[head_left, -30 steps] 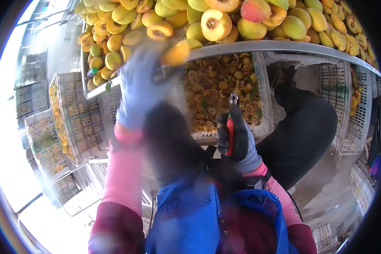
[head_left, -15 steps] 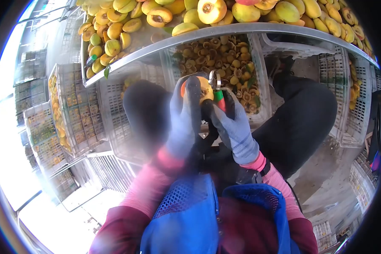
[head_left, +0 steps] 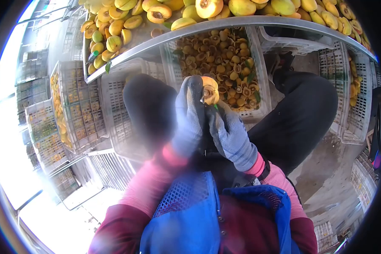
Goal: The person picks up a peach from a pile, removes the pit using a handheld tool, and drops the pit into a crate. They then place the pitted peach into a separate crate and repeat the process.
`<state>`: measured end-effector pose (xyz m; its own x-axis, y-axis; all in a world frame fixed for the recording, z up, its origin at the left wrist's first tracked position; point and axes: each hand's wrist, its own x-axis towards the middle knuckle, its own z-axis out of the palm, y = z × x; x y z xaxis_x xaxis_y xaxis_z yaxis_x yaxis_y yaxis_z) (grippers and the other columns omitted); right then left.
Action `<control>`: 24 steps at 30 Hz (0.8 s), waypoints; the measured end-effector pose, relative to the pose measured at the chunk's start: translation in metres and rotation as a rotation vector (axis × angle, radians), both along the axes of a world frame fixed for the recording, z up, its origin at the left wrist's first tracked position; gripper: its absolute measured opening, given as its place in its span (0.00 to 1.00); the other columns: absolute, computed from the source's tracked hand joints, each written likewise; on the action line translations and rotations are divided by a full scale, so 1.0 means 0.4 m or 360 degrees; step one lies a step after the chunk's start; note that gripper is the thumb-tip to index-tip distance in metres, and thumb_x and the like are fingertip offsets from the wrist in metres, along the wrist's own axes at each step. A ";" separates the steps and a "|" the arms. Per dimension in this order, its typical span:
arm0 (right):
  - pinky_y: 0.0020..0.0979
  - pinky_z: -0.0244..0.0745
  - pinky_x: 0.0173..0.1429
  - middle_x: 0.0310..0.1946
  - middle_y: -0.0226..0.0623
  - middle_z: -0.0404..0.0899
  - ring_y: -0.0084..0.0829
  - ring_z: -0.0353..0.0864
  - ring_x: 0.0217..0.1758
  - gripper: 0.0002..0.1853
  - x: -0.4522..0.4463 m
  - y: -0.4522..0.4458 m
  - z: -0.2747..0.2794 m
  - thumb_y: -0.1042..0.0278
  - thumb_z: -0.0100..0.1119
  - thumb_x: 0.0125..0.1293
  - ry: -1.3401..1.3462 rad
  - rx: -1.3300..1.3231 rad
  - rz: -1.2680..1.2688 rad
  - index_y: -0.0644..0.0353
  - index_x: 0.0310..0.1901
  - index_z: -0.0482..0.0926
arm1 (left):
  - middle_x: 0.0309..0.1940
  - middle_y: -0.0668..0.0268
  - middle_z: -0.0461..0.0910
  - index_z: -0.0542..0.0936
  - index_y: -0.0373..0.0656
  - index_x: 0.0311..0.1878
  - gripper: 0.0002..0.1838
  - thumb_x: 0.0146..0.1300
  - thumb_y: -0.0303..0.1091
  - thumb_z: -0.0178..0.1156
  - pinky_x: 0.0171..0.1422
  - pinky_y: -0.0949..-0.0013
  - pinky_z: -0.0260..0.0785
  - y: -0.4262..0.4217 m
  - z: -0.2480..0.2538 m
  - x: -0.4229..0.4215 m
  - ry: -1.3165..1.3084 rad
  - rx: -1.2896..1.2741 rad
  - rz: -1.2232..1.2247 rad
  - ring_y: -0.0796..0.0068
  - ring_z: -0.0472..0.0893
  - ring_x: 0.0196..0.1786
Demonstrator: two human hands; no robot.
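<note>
Between my two hands is a peach half (head_left: 210, 90), orange-yellow, with its brownish cut face toward me. My left hand (head_left: 188, 112), in a grey-blue glove with dark fingers, is closed around the peach half from the left. My right hand (head_left: 232, 131), gloved the same way, is closed just below and right of the fruit. A small green bit of a pitting tool's handle (head_left: 216, 106) shows above its fingers; the ring blade is hidden now. Below the hands, between my knees, stands a crate (head_left: 264, 91) with many round brown-yellow cut pieces.
A metal-rimmed table (head_left: 156, 41) ahead carries many yellow-green peaches (head_left: 190, 13), some cut in half. Slatted crates (head_left: 82, 108) of fruit are stacked at the left. More crates (head_left: 360, 97) stand at the right. My dark-trousered knees flank the central crate.
The peach half has tilted, and its cut face now shows more. The ring blade and red part of the handle have gone out of sight as my right hand turned and dropped slightly.
</note>
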<state>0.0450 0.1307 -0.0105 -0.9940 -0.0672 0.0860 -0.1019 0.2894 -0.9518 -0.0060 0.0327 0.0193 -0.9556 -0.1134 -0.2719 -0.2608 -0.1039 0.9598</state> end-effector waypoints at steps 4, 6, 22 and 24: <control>0.24 0.62 0.19 0.22 0.33 0.70 0.23 0.67 0.17 0.19 -0.011 0.015 0.035 0.52 0.46 0.71 -0.1225 -0.1440 0.0136 0.62 0.47 0.71 | 0.28 0.61 0.77 0.76 0.36 0.42 0.15 0.70 0.40 0.49 0.37 0.72 0.69 -0.035 -0.018 -0.024 0.0395 -0.0639 -0.0356 0.73 0.76 0.31; 0.21 0.56 0.15 0.20 0.27 0.65 0.18 0.62 0.15 0.19 -0.023 0.054 0.038 0.48 0.45 0.71 -0.1718 -0.2085 0.0482 0.57 0.45 0.72 | 0.30 0.60 0.77 0.76 0.33 0.43 0.14 0.68 0.35 0.48 0.41 0.71 0.69 -0.050 0.011 -0.044 0.0598 -0.0899 -0.0553 0.73 0.76 0.33; 0.20 0.55 0.12 0.18 0.26 0.61 0.17 0.60 0.13 0.23 -0.021 0.006 -0.070 0.41 0.39 0.70 -0.2100 -0.3608 0.0987 0.54 0.35 0.70 | 0.42 0.60 0.76 0.69 0.37 0.55 0.23 0.63 0.42 0.59 0.46 0.70 0.73 -0.331 0.024 -0.043 0.0667 -0.1530 0.0249 0.66 0.78 0.42; 0.20 0.54 0.14 0.17 0.25 0.62 0.17 0.58 0.13 0.24 -0.026 0.003 -0.065 0.42 0.38 0.71 -0.2173 -0.3363 0.0841 0.56 0.38 0.74 | 0.40 0.60 0.78 0.77 0.38 0.47 0.16 0.64 0.40 0.58 0.44 0.68 0.72 -0.436 0.079 -0.106 0.0201 -0.1352 0.0451 0.69 0.78 0.41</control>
<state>0.0344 0.1320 -0.0367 -0.4983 -0.8670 0.0018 0.7288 -0.4177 0.5426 -0.0485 -0.1417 0.0509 -0.8784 -0.4637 0.1160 -0.2206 0.6086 0.7622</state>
